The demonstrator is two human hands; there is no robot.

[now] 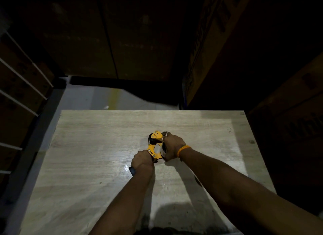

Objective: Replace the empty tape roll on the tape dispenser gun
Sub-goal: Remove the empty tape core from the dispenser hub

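Note:
A yellow and black tape dispenser gun (155,143) rests on the pale wooden table (97,147), a little right of the middle. My left hand (142,159) is closed around its dark handle at the near end. My right hand (173,147) wraps over the tape roll (161,150) on the gun's right side; only a pale, shiny sliver of the roll shows between the fingers and the yellow frame. An orange band sits on my right wrist. Most of the roll is hidden by my right hand.
Large cardboard boxes (286,87) stand close on the right and behind the table in deep shadow. Shelving with white rails (22,87) runs along the left. A strip of grey floor (97,98) shows beyond the table's far edge.

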